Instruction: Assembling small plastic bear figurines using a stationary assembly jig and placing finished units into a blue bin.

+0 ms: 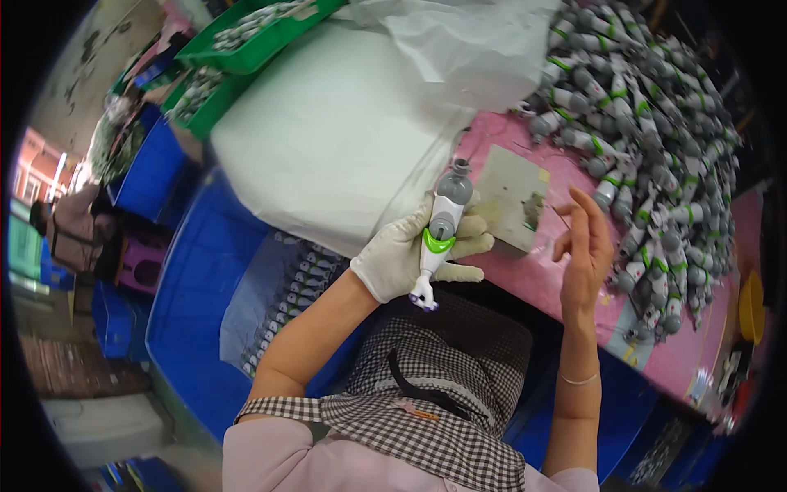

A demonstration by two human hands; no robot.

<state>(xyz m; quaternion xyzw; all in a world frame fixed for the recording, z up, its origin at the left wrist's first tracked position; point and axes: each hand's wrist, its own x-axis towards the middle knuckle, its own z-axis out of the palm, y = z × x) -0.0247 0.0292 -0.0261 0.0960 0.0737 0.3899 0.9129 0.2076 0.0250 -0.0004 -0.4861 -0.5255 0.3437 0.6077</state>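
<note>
A toy arm (443, 220) lies lengthwise across the palm of my left hand (402, 250), which wears a white glove. The piece has a grey rounded top end, a white middle, a bright green cuff and a small white hand with purple tips. My gloved fingers reach out beneath it and hold it. My right hand (587, 250) is bare, raised over the pink table (548, 275), with its fingers bent and apart. A thin dark line shows by its fingertips, too small to name. Near it sits a flat grey block (504, 193) with a rough patch.
A large heap of similar toy arms (648, 139) covers the table's right side. Left of me, a blue bin (193, 279) holds rows of them. A bulging white sack (320, 131) lies ahead, beside green trays (234, 102). A person (78, 225) is at far left.
</note>
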